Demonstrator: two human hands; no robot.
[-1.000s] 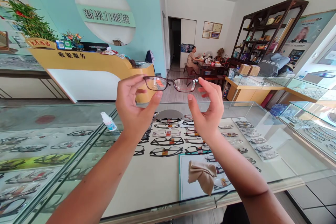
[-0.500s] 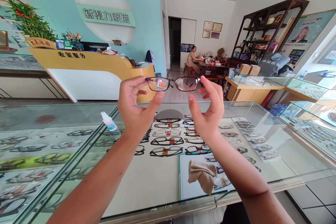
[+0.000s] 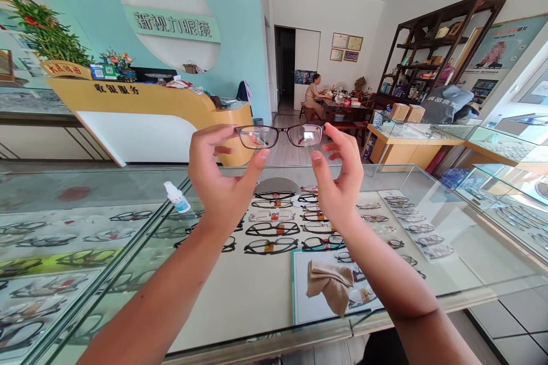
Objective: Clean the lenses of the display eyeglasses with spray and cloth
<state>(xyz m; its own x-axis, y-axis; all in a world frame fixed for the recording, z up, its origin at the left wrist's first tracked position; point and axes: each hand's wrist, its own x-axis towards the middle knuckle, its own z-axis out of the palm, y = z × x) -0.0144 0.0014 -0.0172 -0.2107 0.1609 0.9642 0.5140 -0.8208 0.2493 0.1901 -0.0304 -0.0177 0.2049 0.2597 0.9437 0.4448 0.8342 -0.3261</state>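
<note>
A pair of dark-rimmed eyeglasses (image 3: 280,130) is held up above the glass counter, lenses toward the far room. My left hand (image 3: 225,174) grips the frame at its left corner, with the thumb below the left lens. At the right corner my right hand (image 3: 340,174) has hold of the frame, its thumb under the right lens. Below the right wrist, a crumpled beige cleaning cloth (image 3: 329,285) lies on the counter top. A small white spray bottle (image 3: 177,198) stands on the glass to the left of my left hand.
Rows of eyeglasses (image 3: 273,230) lie inside the glass display counter (image 3: 240,308). More glass cases (image 3: 505,199) stand at the right. A yellow and white reception desk (image 3: 149,120) is beyond, and a person (image 3: 314,97) sits at a table (image 3: 346,108) in the back.
The eyeglasses have turned slightly, and the reflections in the lenses have shifted. My left hand has moved a little to the left. The cloth and bottle stay where they were.
</note>
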